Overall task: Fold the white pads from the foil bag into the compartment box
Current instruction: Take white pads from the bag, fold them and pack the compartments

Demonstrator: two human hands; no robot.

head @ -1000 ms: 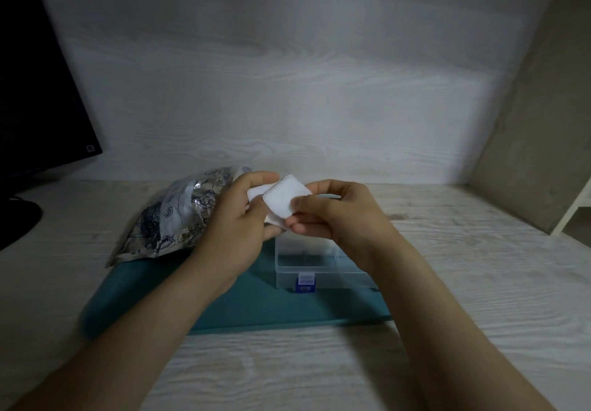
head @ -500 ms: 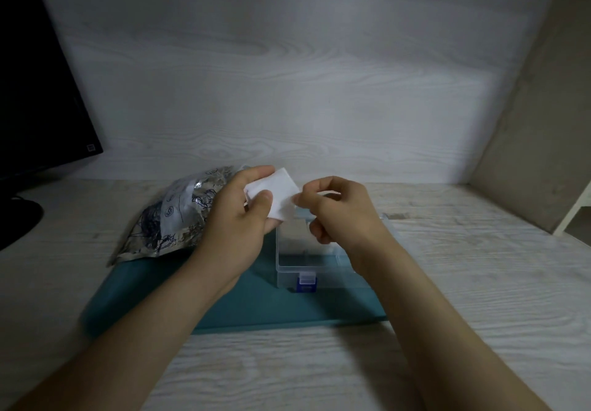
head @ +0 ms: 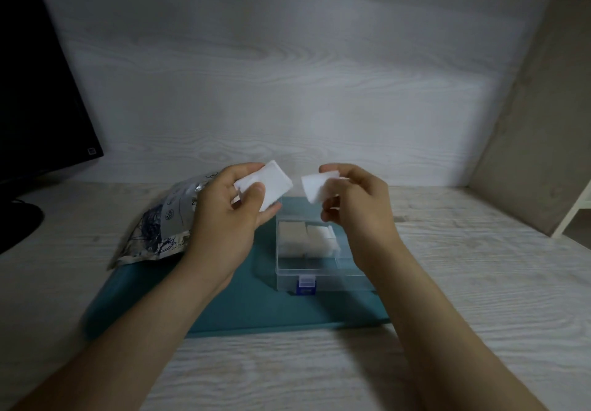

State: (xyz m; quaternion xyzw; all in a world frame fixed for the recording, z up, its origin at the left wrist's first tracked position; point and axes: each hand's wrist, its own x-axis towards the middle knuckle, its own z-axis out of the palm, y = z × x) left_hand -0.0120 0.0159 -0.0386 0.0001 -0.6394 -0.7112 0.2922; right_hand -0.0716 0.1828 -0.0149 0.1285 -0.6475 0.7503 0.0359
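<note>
Both of your hands are up above the compartment box (head: 289,271), and each one has its own piece. Your left hand (head: 230,218) has its fingers (head: 246,169) and thumb clamped on a white pad (head: 273,183), held tilted with one corner pointing up. Your right hand (head: 358,212) pinches a second pad (head: 315,188) by its right edge, fingers curled tight on it, the free end pointing left. The two pads are near each other but apart, with a clear gap between them.

Below them, the clear box sits on the teal mat (head: 256,305), its blue latch (head: 306,286) facing you. Folded pads (head: 307,238) fill two far compartments side by side, and your right wrist hides the box's right part. The foil bag (head: 160,231) lies at the mat's far-left corner, partly behind your left hand, half on the mat and half on the bench (head: 479,270). A dark monitor (head: 38,97) stands at the far left.
</note>
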